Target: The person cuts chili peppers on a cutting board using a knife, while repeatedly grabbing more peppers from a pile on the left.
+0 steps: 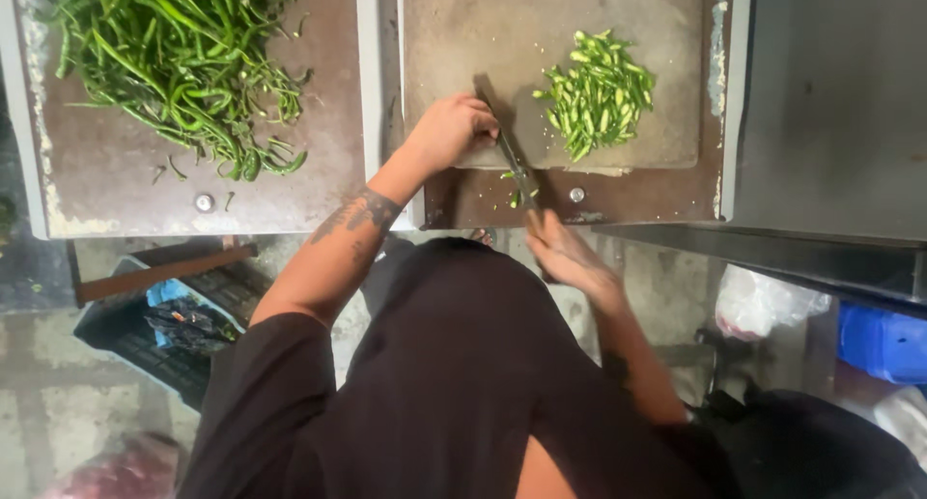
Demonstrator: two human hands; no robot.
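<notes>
My left hand [452,130] rests curled on the near-left part of a worn cutting board [502,26], right beside the dark blade of a knife [512,166]. The knife slants from the board toward me. My right hand [570,257] grips its handle at the table's near edge. A pile of chopped green chili pieces [599,93] lies on the board to the right of the blade. A few cut bits [517,198] sit by the board's front edge. Whether my left fist holds anything is hidden.
A large heap of whole green chilies [183,64] lies on the rusty table [116,185] at the left. A grey metal surface [830,103] stands at the right. On the floor are a black crate [145,349], a white plastic bag [763,301] and a blue container [884,344].
</notes>
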